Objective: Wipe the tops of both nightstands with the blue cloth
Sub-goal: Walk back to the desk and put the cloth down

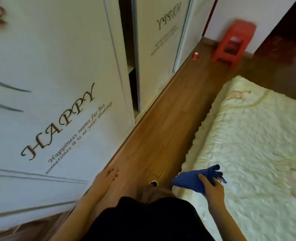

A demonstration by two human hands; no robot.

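My right hand holds the crumpled blue cloth at the lower right, just over the near corner of the bed. My left hand hangs at my side near the wardrobe's base, fingers loose and apart, holding nothing. No nightstand is in view.
A white sliding wardrobe with "HAPPY" lettering fills the left; one door stands ajar. A narrow strip of wooden floor runs between it and the bed with a cream quilt. A red plastic stool and a small red cup sit at the far end.
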